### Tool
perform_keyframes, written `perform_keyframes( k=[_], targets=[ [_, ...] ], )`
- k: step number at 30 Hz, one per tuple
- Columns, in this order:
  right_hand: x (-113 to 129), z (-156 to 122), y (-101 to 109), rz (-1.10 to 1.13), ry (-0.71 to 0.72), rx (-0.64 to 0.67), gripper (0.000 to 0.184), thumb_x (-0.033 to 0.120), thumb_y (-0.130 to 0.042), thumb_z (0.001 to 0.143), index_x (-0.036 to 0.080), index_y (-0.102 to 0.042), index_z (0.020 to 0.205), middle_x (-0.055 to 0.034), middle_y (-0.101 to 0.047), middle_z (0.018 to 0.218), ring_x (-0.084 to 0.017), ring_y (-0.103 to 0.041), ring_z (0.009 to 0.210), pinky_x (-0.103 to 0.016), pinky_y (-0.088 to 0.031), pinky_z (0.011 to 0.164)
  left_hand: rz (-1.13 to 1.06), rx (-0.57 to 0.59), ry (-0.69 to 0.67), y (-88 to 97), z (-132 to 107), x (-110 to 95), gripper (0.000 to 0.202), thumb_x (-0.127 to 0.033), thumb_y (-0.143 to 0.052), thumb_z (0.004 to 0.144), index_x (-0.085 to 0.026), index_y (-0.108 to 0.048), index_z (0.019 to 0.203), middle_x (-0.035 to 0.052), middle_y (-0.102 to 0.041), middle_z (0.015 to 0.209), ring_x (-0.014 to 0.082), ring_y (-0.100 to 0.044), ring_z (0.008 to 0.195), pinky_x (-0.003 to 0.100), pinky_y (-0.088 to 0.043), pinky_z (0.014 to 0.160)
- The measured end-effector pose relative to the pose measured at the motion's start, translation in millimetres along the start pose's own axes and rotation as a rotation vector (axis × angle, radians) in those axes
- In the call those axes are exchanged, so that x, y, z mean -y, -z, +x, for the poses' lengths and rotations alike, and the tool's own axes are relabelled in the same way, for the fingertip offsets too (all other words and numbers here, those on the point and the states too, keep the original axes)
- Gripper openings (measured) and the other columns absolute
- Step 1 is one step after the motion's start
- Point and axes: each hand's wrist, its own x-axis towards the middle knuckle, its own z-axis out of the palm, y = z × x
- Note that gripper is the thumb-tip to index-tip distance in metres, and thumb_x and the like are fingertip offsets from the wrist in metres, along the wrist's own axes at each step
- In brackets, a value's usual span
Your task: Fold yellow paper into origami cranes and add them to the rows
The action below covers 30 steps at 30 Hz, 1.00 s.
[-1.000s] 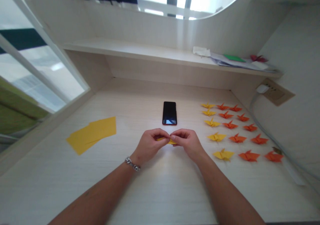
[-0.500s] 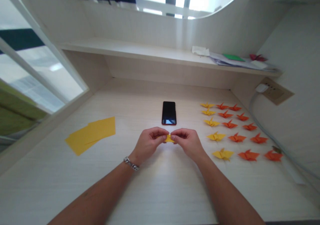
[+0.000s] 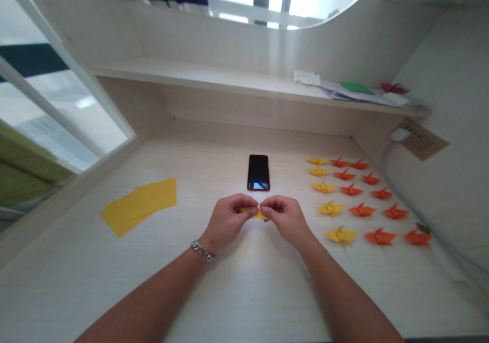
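Observation:
Between my hands is a small folded piece of yellow paper [image 3: 260, 215], mostly covered by my fingers. My left hand [image 3: 228, 218] pinches its left side with thumb and forefinger. On its right side my right hand [image 3: 287, 217] grips it the same way, and the two sets of fingertips almost meet. The exact shape of the fold is hidden. Just beyond my fingertips a black phone [image 3: 259, 172] lies flat on the desk. A silver chain bracelet [image 3: 202, 250] is around my left wrist.
Overlapping yellow paper sheets [image 3: 141, 204] lie at the left. Rows of folded paper cranes stand at the right, yellow cranes [image 3: 330, 208] nearest and orange cranes [image 3: 362, 210] beyond. A cable [image 3: 405, 195] runs from a wall socket [image 3: 420, 139]. Papers [image 3: 367, 94] rest on the shelf [image 3: 229, 81].
My left thumb has shifted slightly to the right over the yellow paper, covering more of it. Both hands otherwise stay in place, and everything else on the desk is unchanged.

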Motion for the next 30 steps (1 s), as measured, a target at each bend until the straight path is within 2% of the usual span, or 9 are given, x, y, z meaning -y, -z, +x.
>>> perform_keyframes(
  k=[3, 9, 12, 15, 21, 26, 30],
  targets=[
    [-2.0, 0.3, 0.2, -0.027, 0.010, 0.009, 0.017, 0.029, -0.067, 0.069, 0.016, -0.067, 0.080, -0.0037, -0.067, 0.070, -0.015, -0.060, 0.061, -0.027, -0.050, 0.058, -0.002, -0.023, -0.015, -0.8, -0.3, 0.8, 0.013, -0.024, -0.069, 0.071, -0.015, -0.066, 0.080, 0.0042, -0.069, 0.078, 0.0153, -0.064, 0.071, 0.025, -0.053, 0.067],
    [-1.7, -2.0, 2.2, -0.344, 0.080, 0.015, 0.012, 0.026, -0.058, 0.078, 0.018, -0.066, 0.078, -0.0022, -0.066, 0.071, -0.015, -0.059, 0.065, -0.025, -0.047, 0.061, 0.016, -0.026, -0.031, 0.2, 0.4, 2.1, 0.012, -0.022, -0.069, 0.071, -0.014, -0.064, 0.077, 0.0036, -0.067, 0.075, 0.0141, -0.062, 0.068, 0.024, -0.051, 0.064],
    [3.1, -4.7, 2.1, -0.408, 0.090, 0.033, 0.013, 0.025, -0.055, 0.080, 0.018, -0.066, 0.076, -0.0012, -0.064, 0.068, -0.014, -0.059, 0.063, -0.024, -0.046, 0.059, 0.000, -0.013, -0.015, 0.5, 0.9, 1.4, 0.012, -0.021, -0.070, 0.070, -0.014, -0.063, 0.076, 0.0031, -0.066, 0.074, 0.0132, -0.061, 0.067, 0.023, -0.050, 0.063],
    [6.8, -5.9, 1.9, -0.394, 0.073, 0.051, 0.016, 0.026, -0.054, 0.081, 0.017, -0.065, 0.073, -0.0004, -0.063, 0.064, -0.013, -0.059, 0.059, -0.024, -0.045, 0.057, -0.025, 0.001, -0.003, 0.5, 1.4, 1.9, 0.012, -0.020, -0.070, 0.069, -0.014, -0.062, 0.075, 0.0026, -0.065, 0.073, 0.0127, -0.061, 0.067, 0.023, -0.050, 0.063],
    [-0.6, -0.8, 4.6, -0.186, -0.006, 0.094, 0.026, 0.036, -0.050, 0.084, 0.016, -0.063, 0.075, -0.0021, -0.063, 0.070, -0.014, -0.060, 0.062, -0.025, -0.048, 0.058, -0.085, -0.020, 0.020, 1.6, 3.4, 4.4, 0.016, -0.019, -0.071, 0.068, -0.013, -0.059, 0.075, 0.0020, -0.064, 0.073, 0.0122, -0.061, 0.068, 0.024, -0.050, 0.066],
    [-1.0, -2.9, 5.4, -0.337, 0.064, 0.071, 0.016, 0.031, -0.057, 0.080, 0.018, -0.064, 0.080, -0.0016, -0.065, 0.073, -0.015, -0.059, 0.068, -0.026, -0.047, 0.063, -0.123, -0.027, 0.041, 3.3, 4.2, 5.5, 0.018, -0.019, -0.073, 0.067, -0.013, -0.058, 0.076, 0.0026, -0.065, 0.073, 0.0128, -0.061, 0.068, 0.026, -0.051, 0.067],
    [3.3, -4.4, 4.8, -0.336, 0.037, 0.095, 0.015, 0.028, -0.054, 0.081, 0.017, -0.063, 0.075, -0.0002, -0.063, 0.067, -0.013, -0.058, 0.062, -0.024, -0.045, 0.061, -0.160, -0.017, 0.065, 3.0, 3.9, 4.2, 0.020, -0.017, -0.074, 0.064, -0.013, -0.058, 0.075, 0.0021, -0.065, 0.072, 0.0119, -0.061, 0.066, 0.024, -0.051, 0.065]
  ],
)
